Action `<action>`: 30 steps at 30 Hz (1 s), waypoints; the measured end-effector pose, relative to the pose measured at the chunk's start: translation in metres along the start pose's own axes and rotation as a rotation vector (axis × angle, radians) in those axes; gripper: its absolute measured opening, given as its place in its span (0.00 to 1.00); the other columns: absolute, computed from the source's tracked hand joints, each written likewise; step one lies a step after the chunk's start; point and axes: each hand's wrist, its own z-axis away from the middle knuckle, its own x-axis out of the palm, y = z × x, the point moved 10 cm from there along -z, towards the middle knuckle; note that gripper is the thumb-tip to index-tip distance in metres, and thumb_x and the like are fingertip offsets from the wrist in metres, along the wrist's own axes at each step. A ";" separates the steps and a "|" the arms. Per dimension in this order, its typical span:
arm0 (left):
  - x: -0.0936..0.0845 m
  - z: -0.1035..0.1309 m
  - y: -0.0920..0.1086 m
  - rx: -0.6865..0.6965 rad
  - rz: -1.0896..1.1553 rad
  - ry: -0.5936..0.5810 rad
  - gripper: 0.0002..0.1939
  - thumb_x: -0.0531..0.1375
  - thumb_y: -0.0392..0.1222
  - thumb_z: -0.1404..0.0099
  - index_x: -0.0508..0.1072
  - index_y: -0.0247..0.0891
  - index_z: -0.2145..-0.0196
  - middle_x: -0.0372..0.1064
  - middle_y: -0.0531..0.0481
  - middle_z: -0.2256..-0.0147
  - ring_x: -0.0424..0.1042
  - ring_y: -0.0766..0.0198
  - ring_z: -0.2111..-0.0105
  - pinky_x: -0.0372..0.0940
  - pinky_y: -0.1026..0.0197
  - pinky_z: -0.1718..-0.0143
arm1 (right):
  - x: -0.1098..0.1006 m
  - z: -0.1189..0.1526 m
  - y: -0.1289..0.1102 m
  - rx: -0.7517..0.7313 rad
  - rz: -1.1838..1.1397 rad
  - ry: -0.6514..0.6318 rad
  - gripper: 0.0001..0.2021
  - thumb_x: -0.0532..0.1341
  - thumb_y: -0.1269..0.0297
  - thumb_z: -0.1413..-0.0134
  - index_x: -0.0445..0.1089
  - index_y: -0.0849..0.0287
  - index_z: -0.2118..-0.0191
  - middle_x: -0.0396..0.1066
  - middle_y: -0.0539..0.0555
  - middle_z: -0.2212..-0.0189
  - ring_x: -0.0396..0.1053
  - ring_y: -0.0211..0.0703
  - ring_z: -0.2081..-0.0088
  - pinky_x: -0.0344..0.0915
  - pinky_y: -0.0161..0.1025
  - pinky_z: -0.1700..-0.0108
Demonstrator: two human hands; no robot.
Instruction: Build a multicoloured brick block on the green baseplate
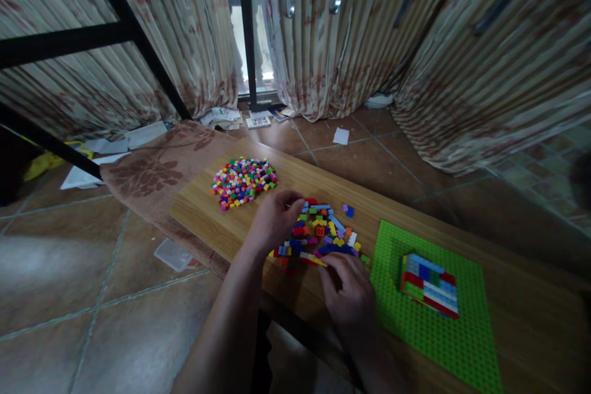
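Loose bricks of many colours [320, 231] lie in a spread pile on the wooden board. At the pile's left edge is my left hand [276, 218], its fingers curled together near a red brick; whatever they hold is too small to make out. My right hand [346, 286] is at the pile's near edge, with thumb and fingertips closed by a small yellow piece [318, 260]. To the right, a green studded baseplate [438, 338] bears a block of joined bricks [429, 283] in blue, red, white and green.
A heap of smaller coloured bricks [244, 180] sits on the board's left part. A brown patterned cloth [152, 172] lies beyond it. Dark metal bars [133, 31] rise at the left. A clear plastic box [173, 254] and papers are on the tiled floor.
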 end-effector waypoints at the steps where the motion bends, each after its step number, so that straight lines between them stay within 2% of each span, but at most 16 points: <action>1: 0.001 0.000 -0.001 -0.003 0.005 -0.011 0.13 0.57 0.44 0.38 0.77 0.34 0.61 0.76 0.49 0.68 0.72 0.64 0.69 0.64 0.66 0.68 | -0.002 0.000 0.000 0.006 -0.019 0.011 0.04 0.59 0.72 0.42 0.70 0.57 0.62 0.71 0.53 0.66 0.68 0.43 0.61 0.65 0.42 0.56; 5: 0.007 0.001 -0.001 -0.004 0.037 -0.068 0.14 0.57 0.45 0.38 0.76 0.34 0.61 0.76 0.49 0.67 0.72 0.63 0.68 0.65 0.64 0.67 | -0.020 -0.002 0.002 0.068 -0.106 0.077 0.05 0.58 0.72 0.41 0.71 0.57 0.62 0.72 0.53 0.66 0.70 0.40 0.62 0.67 0.39 0.58; 8: 0.010 0.001 0.002 -0.013 0.047 -0.091 0.15 0.58 0.47 0.39 0.76 0.34 0.62 0.75 0.49 0.68 0.72 0.62 0.67 0.65 0.64 0.66 | -0.048 -0.005 0.016 0.128 -0.089 0.143 0.08 0.58 0.70 0.41 0.72 0.56 0.59 0.73 0.53 0.63 0.71 0.40 0.60 0.68 0.38 0.57; 10: 0.011 0.001 0.003 -0.040 0.013 -0.093 0.16 0.58 0.49 0.40 0.76 0.34 0.63 0.76 0.49 0.69 0.72 0.61 0.68 0.65 0.63 0.66 | -0.081 -0.005 0.039 0.203 -0.016 0.222 0.08 0.58 0.67 0.41 0.74 0.55 0.58 0.74 0.53 0.62 0.72 0.41 0.59 0.68 0.39 0.56; 13: 0.014 0.001 0.006 -0.061 -0.025 -0.100 0.17 0.59 0.51 0.41 0.77 0.34 0.63 0.76 0.49 0.68 0.72 0.60 0.67 0.64 0.63 0.66 | -0.146 0.007 0.083 0.368 0.080 0.388 0.09 0.59 0.62 0.42 0.75 0.56 0.60 0.74 0.54 0.61 0.72 0.43 0.60 0.68 0.42 0.56; 16: 0.023 0.000 0.007 -0.061 -0.024 -0.136 0.19 0.60 0.53 0.42 0.77 0.35 0.63 0.76 0.49 0.69 0.72 0.60 0.68 0.64 0.63 0.68 | -0.189 0.024 0.123 0.510 0.109 0.428 0.11 0.60 0.57 0.45 0.76 0.57 0.62 0.75 0.55 0.62 0.72 0.46 0.61 0.68 0.44 0.57; 18: 0.028 0.000 0.006 -0.066 0.009 -0.148 0.20 0.61 0.55 0.44 0.77 0.35 0.63 0.75 0.49 0.69 0.72 0.61 0.69 0.65 0.63 0.69 | -0.195 0.031 0.139 0.567 0.118 0.370 0.13 0.60 0.55 0.46 0.76 0.57 0.63 0.75 0.56 0.62 0.73 0.47 0.61 0.68 0.45 0.57; 22: 0.035 -0.001 0.009 -0.074 0.015 -0.129 0.22 0.63 0.57 0.47 0.78 0.36 0.64 0.76 0.49 0.69 0.72 0.60 0.69 0.66 0.63 0.69 | -0.176 0.031 0.147 0.591 0.116 0.203 0.15 0.59 0.53 0.46 0.77 0.57 0.64 0.77 0.56 0.63 0.73 0.47 0.64 0.68 0.44 0.59; 24: 0.039 0.000 0.014 -0.069 -0.023 -0.137 0.23 0.63 0.58 0.48 0.78 0.35 0.64 0.76 0.49 0.69 0.72 0.60 0.68 0.66 0.63 0.68 | -0.171 0.031 0.145 0.598 0.129 0.197 0.15 0.59 0.52 0.46 0.77 0.57 0.64 0.77 0.56 0.64 0.73 0.46 0.66 0.68 0.44 0.60; 30: 0.047 0.000 0.026 -0.057 -0.095 -0.177 0.23 0.60 0.58 0.45 0.78 0.35 0.64 0.76 0.49 0.70 0.72 0.59 0.69 0.66 0.63 0.68 | -0.179 0.036 0.143 0.637 0.172 0.258 0.17 0.59 0.51 0.47 0.76 0.58 0.62 0.77 0.56 0.66 0.71 0.44 0.70 0.68 0.42 0.64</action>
